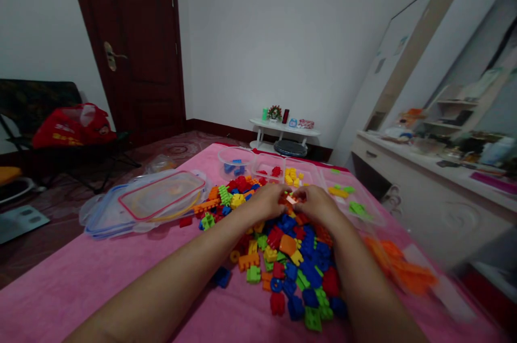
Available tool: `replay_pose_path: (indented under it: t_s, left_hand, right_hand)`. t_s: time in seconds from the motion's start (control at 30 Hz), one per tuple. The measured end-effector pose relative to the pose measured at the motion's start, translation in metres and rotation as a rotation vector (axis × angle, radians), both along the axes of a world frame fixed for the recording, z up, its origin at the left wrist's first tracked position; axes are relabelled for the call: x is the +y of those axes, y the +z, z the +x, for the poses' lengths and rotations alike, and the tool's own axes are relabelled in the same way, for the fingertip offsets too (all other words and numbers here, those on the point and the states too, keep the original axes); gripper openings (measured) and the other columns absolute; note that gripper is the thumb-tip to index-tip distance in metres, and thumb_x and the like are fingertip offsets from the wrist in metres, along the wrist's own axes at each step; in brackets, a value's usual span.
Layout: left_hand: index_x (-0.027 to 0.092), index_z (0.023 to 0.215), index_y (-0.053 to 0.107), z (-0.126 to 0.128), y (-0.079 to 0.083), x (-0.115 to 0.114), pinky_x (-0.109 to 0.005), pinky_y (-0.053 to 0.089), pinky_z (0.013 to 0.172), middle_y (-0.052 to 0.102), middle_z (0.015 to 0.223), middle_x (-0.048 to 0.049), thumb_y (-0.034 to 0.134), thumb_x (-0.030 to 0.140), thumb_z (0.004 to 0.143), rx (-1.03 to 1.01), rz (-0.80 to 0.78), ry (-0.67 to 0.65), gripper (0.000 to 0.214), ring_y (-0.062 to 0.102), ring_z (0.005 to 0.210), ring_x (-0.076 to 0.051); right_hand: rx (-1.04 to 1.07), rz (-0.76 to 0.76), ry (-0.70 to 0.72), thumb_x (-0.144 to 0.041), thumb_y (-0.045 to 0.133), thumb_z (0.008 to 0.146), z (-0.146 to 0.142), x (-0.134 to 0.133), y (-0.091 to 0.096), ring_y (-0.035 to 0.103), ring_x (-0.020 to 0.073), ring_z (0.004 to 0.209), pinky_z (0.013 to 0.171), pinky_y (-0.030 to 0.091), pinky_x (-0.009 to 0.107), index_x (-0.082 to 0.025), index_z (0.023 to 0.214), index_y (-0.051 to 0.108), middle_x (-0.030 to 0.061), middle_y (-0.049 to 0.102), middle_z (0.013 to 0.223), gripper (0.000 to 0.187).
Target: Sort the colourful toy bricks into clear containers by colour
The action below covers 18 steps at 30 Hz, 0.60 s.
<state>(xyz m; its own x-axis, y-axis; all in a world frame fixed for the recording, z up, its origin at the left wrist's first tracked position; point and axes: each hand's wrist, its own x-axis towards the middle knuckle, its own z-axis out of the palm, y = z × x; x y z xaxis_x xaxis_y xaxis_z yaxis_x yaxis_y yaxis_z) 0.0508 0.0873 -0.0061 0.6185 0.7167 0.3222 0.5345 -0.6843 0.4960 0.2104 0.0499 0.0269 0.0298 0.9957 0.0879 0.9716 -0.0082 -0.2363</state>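
Observation:
A heap of plastic building blocks in red, blue, green, yellow and orange lies on the pink cloth. At the far side of the heap, my left hand and my right hand face each other with fingers curled inward. Between their fingertips is an orange building block, gripped from both sides. The fingers partly cover it, so its full shape is hidden. Loose blocks lie under and around both hands.
Beyond the heap stand clear containers: a round one with blue blocks, others with red, yellow and green ones. A blurred container with orange blocks is at right. Stacked clear lids lie left. A dresser stands right of the table.

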Motion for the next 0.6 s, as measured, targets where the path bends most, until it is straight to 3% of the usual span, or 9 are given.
replay_pose_path:
  t_s: [0.13,0.27,0.4,0.6]
  left_hand:
    - [0.016,0.120,0.060,-0.005,-0.001,-0.002,-0.037,0.046,0.084,0.068,0.104,-0.0125,0.062,0.023,0.069,0.041,0.025,0.082,0.051,0.061,0.096,-0.028]
    - [0.018,0.097,0.072,-0.005,0.002,-0.003,-0.035,0.047,0.080,0.070,0.095,-0.0116,0.062,0.021,0.070,0.119,0.046,0.050,0.029,0.063,0.088,-0.027]
    - [0.018,0.089,0.074,-0.007,0.000,0.002,-0.031,0.047,0.075,0.071,0.090,-0.0101,0.064,0.022,0.069,0.035,0.059,0.063,0.023,0.063,0.082,-0.024]
    - [0.016,0.091,0.073,-0.016,0.012,0.012,-0.029,0.047,0.068,0.071,0.081,-0.0075,0.060,0.023,0.073,-0.179,-0.021,0.081,0.023,0.062,0.072,-0.020]
  right_hand:
    - [0.009,-0.008,-0.045,-0.030,0.062,0.068,0.024,-0.006,0.014,0.058,0.0158,0.066,0.056,0.036,0.023,-0.019,0.081,0.073,0.0040,0.068,0.072,0.020]
    - [0.051,-0.069,0.039,-0.026,0.067,0.061,0.039,-0.015,0.018,0.057,0.0148,0.064,0.055,0.037,0.023,-0.018,0.093,0.072,0.0010,0.066,0.071,0.033]
    - [0.044,-0.181,0.096,-0.022,0.073,0.053,0.032,-0.017,0.010,0.057,0.0148,0.066,0.055,0.037,0.022,-0.021,0.085,0.071,-0.0014,0.064,0.070,0.032]
    - [-0.026,-0.181,0.097,-0.023,0.073,0.055,0.016,-0.019,0.007,0.057,0.0149,0.072,0.056,0.036,0.022,-0.021,0.082,0.067,-0.0006,0.065,0.078,0.028]
